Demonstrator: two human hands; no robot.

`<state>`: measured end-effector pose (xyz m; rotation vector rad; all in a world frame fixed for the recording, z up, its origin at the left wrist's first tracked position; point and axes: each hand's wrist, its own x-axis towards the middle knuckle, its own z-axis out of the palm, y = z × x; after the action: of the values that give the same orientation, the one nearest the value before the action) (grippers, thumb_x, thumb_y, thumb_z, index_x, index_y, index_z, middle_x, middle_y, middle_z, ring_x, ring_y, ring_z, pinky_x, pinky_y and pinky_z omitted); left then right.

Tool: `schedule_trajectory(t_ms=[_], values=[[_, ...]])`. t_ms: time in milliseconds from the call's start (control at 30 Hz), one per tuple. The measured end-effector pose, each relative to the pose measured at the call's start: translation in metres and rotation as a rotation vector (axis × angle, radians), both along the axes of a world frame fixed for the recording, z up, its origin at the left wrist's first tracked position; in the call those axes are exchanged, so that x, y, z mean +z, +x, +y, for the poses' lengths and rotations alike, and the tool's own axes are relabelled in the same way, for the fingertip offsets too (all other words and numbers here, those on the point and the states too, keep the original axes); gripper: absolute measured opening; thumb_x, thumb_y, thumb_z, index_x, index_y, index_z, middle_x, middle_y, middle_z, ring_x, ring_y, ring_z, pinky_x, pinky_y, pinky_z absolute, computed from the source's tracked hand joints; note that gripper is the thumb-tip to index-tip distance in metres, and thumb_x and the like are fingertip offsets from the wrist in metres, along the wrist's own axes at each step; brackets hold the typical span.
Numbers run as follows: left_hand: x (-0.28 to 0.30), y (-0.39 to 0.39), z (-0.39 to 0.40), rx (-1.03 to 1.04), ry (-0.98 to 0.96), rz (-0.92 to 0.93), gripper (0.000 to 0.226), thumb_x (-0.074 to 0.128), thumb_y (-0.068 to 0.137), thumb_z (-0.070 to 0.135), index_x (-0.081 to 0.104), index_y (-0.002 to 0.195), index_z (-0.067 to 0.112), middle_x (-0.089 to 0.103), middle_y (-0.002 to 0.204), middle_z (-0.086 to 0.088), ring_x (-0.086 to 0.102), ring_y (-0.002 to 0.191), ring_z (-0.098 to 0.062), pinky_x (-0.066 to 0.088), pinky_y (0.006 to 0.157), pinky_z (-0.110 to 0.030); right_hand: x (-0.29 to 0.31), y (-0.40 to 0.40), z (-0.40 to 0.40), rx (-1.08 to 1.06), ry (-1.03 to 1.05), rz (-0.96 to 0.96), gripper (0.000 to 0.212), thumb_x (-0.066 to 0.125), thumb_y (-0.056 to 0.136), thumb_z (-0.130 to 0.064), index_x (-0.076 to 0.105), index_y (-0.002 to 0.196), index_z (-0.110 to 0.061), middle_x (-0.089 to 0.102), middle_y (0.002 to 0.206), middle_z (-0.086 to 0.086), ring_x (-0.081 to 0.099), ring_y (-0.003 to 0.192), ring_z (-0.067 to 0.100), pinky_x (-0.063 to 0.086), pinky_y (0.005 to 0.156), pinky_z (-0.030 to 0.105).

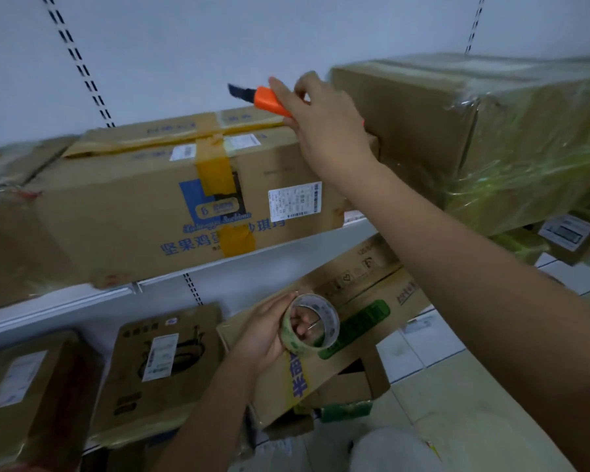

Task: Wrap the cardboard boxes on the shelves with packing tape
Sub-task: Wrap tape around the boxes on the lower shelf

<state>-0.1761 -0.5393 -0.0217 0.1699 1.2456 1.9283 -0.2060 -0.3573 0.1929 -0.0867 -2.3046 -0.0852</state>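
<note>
**Knife Raised at the Upper Shelf, Tape Roll Waiting Below**

White slotted wall panels are backing a set of white metal shelves (252, 257), with pale floor tiles showing at four o'clock. On the upper shelf, at about nine to ten o'clock, a long cardboard box (171, 199) is lying with yellowish tape running over its top and down its front; blue Chinese characters are printed along its lower front, beginning 坚果鸡蛋, beneath a line of blue script too blurred to read, and a white barcode label (294, 201) is sitting at its right end. At two o'clock a larger box (474, 131) is standing already sheathed in glossy clear film.

The right hand (324, 127) is reaching up toward twelve o'clock, its fingers curled round an orange utility knife (269, 100) whose dark blade is extended and pointing left, above the long box's right end.

At six o'clock the left hand (269, 332) is gripping a roll of clear packing tape (312, 321), fingers hooked through its core. Just behind the roll a tilted carton (365, 301) with green print and a yellow strip of blue characters is leaning. On the lower shelf, at seven to eight o'clock, two more boxes are lying, one (164, 362) carrying a white label and dark line art, the other (31, 386) a blurred label.
</note>
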Motion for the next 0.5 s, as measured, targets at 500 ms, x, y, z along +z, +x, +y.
schedule_trajectory(t_ms=[500], values=[[-0.004, 0.003, -0.015, -0.062, 0.052, 0.046, 0.034, 0.044, 0.100, 0.016, 0.062, 0.116, -0.008, 0.055, 0.065, -0.013, 0.048, 0.047, -0.016, 0.048, 0.053, -0.028, -0.239, 0.149, -0.008, -0.342, -0.533, -0.026, 0.039, 0.043, 0.099, -0.042, 0.058, 0.122, -0.014, 0.057, 0.126, 0.013, 0.054, 0.112, 0.035, 0.042, 0.094, 0.044]])
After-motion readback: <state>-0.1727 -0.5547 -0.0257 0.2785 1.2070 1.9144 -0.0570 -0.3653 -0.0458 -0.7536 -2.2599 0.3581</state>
